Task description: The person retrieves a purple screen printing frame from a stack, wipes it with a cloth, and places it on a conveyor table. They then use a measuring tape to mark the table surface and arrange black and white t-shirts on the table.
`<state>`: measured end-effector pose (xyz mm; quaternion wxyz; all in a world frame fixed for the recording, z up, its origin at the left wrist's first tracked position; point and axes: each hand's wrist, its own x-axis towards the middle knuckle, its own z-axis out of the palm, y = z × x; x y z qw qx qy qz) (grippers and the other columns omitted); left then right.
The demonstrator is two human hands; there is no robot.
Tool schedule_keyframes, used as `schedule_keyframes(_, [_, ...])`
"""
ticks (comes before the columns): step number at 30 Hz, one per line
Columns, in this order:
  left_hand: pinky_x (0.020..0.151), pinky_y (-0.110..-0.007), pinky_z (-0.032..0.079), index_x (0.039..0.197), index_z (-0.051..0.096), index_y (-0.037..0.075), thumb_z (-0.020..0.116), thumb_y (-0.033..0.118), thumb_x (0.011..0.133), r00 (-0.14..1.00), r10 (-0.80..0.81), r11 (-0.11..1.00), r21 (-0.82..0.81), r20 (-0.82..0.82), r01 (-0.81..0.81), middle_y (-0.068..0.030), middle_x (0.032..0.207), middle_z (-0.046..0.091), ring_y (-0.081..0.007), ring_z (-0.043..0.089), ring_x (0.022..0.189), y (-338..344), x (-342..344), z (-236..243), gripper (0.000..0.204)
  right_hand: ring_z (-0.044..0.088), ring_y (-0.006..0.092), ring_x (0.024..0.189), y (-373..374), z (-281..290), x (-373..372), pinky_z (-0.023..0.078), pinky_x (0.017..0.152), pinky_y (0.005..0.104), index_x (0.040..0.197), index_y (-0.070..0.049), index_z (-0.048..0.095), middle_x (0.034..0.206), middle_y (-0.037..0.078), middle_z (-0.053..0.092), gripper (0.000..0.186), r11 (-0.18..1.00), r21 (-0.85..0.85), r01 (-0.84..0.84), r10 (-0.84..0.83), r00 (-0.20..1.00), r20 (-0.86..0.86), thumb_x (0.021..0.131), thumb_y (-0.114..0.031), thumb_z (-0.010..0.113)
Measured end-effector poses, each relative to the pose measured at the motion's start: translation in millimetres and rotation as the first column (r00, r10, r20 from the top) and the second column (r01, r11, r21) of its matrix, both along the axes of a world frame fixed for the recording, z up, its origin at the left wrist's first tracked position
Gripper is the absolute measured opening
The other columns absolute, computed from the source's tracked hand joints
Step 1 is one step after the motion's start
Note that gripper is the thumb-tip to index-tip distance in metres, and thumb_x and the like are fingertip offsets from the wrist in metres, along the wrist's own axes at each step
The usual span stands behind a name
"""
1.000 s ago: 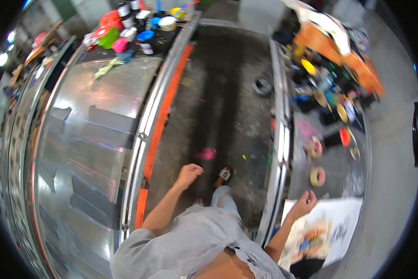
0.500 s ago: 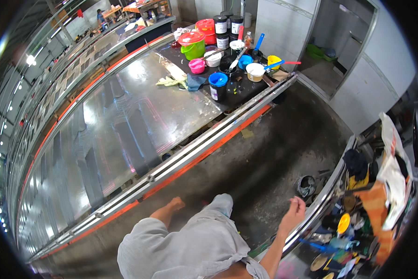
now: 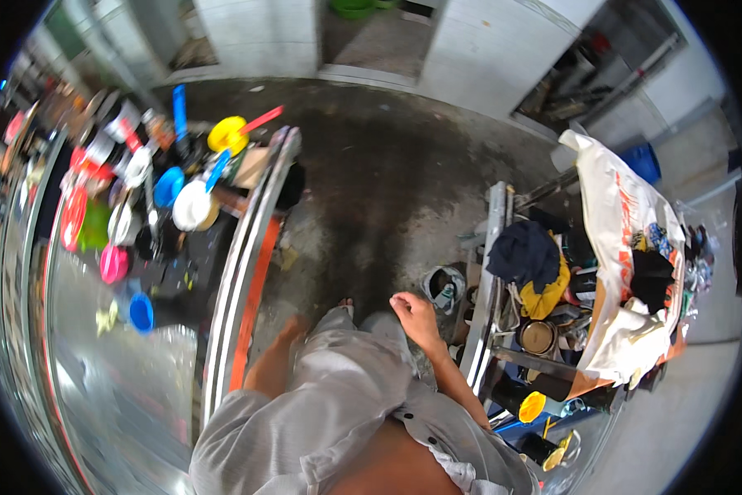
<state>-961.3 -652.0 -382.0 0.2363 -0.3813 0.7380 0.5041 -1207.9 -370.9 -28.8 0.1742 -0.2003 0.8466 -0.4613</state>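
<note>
My right hand hangs in front of my grey shirt, its fingers loosely bent and apart, with nothing visible in it. Nearest to it stands a bucket with grey-smeared contents on the floor. My left hand is low beside the metal-and-orange rail of the table; it is smeared, and its fingers cannot be made out. Neither hand touches the table or the shelf.
On the left table stand a white tub, a blue cup, a yellow bowl and a pink pot. At right a cluttered shelf holds dark cloth and a white sack. Dark floor runs between to doorways.
My view has turned right and forward, so the table now lies at left and the cluttered shelf shows more fully. My right hand has swung inward toward my body.
</note>
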Motion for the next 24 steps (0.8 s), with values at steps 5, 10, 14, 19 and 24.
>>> schedule_keyframes(5, [0.072,-0.038,0.054,0.096,0.072,0.010,0.064,0.031,0.082,0.934,-0.201,0.978,-0.110,-0.296,0.176,-0.0105,0.091,0.072,-0.0260,0.069,0.081,-49.3,-301.9,118.4,0.026,0.069,0.0224,0.077,0.6,-41.8,-123.5,0.051,0.072,0.0327,0.092,0.000,0.069,0.080,0.013,0.071,0.030,0.918,0.025,0.396,-0.397,0.913,0.095,0.089,-0.029,0.062])
schedule_keyframes(10, [0.080,-0.039,0.053,0.099,0.072,0.008,0.063,0.031,0.083,0.935,-0.041,0.998,-0.057,-0.351,0.022,-0.0144,0.090,0.071,-0.0293,0.069,0.086,-102.2,-470.4,121.4,0.030,0.065,0.0186,0.071,-43.8,-109.2,-267.1,0.048,0.070,0.0312,0.086,0.001,0.068,0.074,0.009,0.069,0.032,0.875,0.019,0.483,-0.471,0.844,0.255,0.088,-0.030,0.061])
schedule_keyframes(14, [0.091,-0.041,0.051,0.106,0.071,0.008,0.065,0.034,0.082,0.842,-0.530,0.772,-0.354,0.098,0.527,-0.0180,0.112,0.067,-0.0341,0.065,0.101,-109.0,-526.6,118.5,0.037,0.062,0.0135,0.066,-106.6,-116.6,-404.2,0.047,0.066,0.0282,0.085,0.002,0.067,0.070,0.006,0.067,0.027,0.946,-0.039,0.322,-0.298,0.910,0.287,0.089,-0.024,0.061])
schedule_keyframes(19, [0.099,-0.043,0.044,0.119,0.065,0.008,0.063,0.035,0.084,0.969,-0.075,0.972,-0.235,-0.237,0.018,-0.0163,0.129,0.058,-0.0354,0.057,0.115,-139.8,-556.2,128.9,0.044,0.062,0.0103,0.068,-232.3,-63.4,-590.6,0.048,0.065,0.0245,0.089,0.000,0.068,0.074,0.005,0.067,0.020,0.996,-0.090,-0.026,0.053,0.949,0.311,0.091,-0.019,0.062])
schedule_keyframes(24, [0.095,-0.039,0.047,0.110,0.071,0.011,0.065,0.033,0.083,0.960,0.256,0.966,0.078,-0.117,-0.248,-0.0130,0.114,0.068,-0.0310,0.064,0.104,-229.1,-613.8,111.4,0.035,0.061,0.0122,0.069,-396.1,-49.6,-736.8,0.048,0.067,0.0258,0.092,-0.002,0.066,0.076,0.003,0.065,0.023,0.975,-0.046,-0.216,0.220,0.921,0.321,0.090,-0.025,0.062])
